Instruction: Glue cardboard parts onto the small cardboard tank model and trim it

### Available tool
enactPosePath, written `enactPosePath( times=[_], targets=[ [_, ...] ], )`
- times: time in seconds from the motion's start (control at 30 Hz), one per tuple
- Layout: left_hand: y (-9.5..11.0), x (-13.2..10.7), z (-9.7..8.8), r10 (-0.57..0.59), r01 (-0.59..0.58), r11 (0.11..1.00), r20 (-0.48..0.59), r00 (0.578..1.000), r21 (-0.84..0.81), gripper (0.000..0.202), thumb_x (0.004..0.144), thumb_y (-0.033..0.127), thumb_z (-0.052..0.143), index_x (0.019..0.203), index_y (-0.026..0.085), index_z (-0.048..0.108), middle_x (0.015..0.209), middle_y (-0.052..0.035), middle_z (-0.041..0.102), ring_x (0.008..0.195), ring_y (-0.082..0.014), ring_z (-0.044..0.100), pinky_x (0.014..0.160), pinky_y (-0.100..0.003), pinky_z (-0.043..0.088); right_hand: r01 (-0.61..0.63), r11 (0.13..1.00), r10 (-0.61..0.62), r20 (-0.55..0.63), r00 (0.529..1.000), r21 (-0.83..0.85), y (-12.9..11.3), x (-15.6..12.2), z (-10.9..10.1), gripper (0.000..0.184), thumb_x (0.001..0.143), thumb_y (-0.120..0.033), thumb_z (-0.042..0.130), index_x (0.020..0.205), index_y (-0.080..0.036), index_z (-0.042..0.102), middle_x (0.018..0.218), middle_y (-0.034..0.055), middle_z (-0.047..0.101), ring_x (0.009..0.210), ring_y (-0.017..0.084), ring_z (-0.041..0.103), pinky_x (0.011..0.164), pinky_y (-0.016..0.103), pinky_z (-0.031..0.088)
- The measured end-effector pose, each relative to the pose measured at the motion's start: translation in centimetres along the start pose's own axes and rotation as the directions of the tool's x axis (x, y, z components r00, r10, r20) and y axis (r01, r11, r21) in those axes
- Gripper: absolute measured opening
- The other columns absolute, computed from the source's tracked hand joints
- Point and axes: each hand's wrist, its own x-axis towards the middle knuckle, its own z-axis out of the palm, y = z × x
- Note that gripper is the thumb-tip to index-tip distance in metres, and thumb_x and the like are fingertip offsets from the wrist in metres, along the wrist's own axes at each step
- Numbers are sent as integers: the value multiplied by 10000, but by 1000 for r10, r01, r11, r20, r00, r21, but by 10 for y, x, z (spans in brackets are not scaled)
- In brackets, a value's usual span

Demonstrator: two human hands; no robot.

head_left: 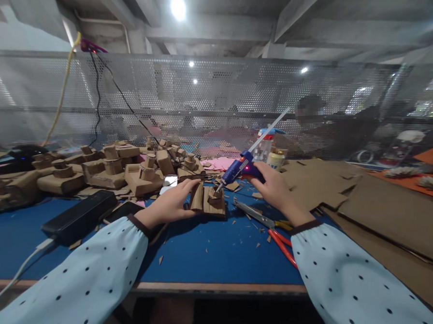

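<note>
My left hand (pixel 175 200) grips a small cardboard piece (pixel 197 197) standing upright against a cardboard model (pixel 214 201) on the blue table (pixel 206 249). My right hand (pixel 272 185) is closed around a blue hot glue gun (pixel 238 168). Its nozzle points down-left at the top of the model, and a white glue stick pokes out of its back. Both arms wear light blue sleeves with dark dots.
Several finished cardboard models (pixel 108 172) are piled at the back left. A black box (pixel 79 217) and a phone (pixel 122 210) lie at the left. A utility knife (pixel 253 213) and red-handled scissors (pixel 282 245) lie near my right wrist. Flat cardboard sheets (pixel 386 216) cover the right. A perforated screen (pixel 213 99) stands behind.
</note>
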Motion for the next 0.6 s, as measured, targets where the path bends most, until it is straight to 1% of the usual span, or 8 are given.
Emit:
enactPosePath(
  times=[0.1,0.23,0.37,0.43,0.6],
  targets=[
    [0,0,0,9,-9,1000,-13,1000,-9,805,769,326,677,1469,195,301,1443,-178,481,1287,-343,523,1019,-463,451,-5,1000,5,3,1000,0,0,0,0,306,894,-359,504,1126,-209,634,1060,133,718,938,316,684,732,420,525],
    [-1,1,1,17,-17,1000,-12,1000,-16,816,761,348,677,1466,182,303,1437,-188,481,1281,-356,524,1009,-479,454,-7,1000,7,4,1000,-4,1,0,0,302,897,-365,508,1123,-206,632,1066,135,718,948,319,683,722,410,522],
    [0,1,0,17,-17,1000,-10,1000,-9,799,778,366,671,1464,186,302,1440,-189,476,1296,-351,511,1022,-472,446,-7,1000,7,14,1000,-4,1,0,0,307,907,-377,510,1132,-202,623,1079,138,717,953,322,685,733,413,522],
    [1,1,0,14,-14,1000,-3,1000,-4,807,777,357,676,1467,179,297,1446,-193,468,1305,-350,501,1027,-468,444,-9,1000,9,10,1000,-3,0,0,0,308,909,-383,508,1131,-204,626,1080,137,717,958,322,684,740,416,524],
    [1,1,0,23,-23,1000,-22,999,5,818,767,336,687,1473,197,299,1434,-182,483,1290,-353,511,1014,-474,451,-12,1000,12,-7,1000,-5,0,0,0,311,906,-394,510,1123,-212,638,1078,134,721,964,324,683,732,417,527]
  ],
)
